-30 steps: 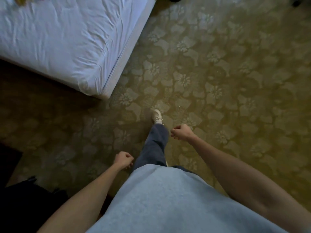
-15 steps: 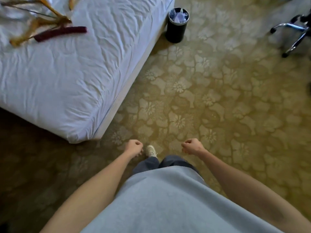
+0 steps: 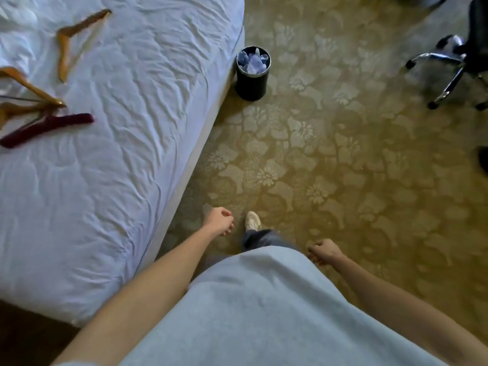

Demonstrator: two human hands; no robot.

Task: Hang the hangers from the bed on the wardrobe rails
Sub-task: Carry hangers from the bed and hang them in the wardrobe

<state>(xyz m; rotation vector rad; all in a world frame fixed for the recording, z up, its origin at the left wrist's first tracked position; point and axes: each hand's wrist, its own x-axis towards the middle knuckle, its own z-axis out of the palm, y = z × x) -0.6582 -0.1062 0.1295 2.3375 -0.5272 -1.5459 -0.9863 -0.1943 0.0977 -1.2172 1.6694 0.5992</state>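
Note:
Several hangers lie on the white bed at the upper left. One wooden hanger lies alone. Further left, a dark red velvet hanger crosses two more wooden hangers. My left hand hangs over the carpet just off the bed's near corner, fingers curled, holding nothing. My right hand is lower and to the right, also in a loose fist and empty. Both hands are far from the hangers. No wardrobe or rail is in view.
A black waste bin with clear plastic inside stands against the bed's side. A swivel chair's chrome base is at the upper right. Patterned olive carpet lies between. My shoe points ahead.
The view has swung and moved forward along the bed, bringing the hangers, bin and chair into sight. My left hand moved ahead and my right hand dropped back as I walk.

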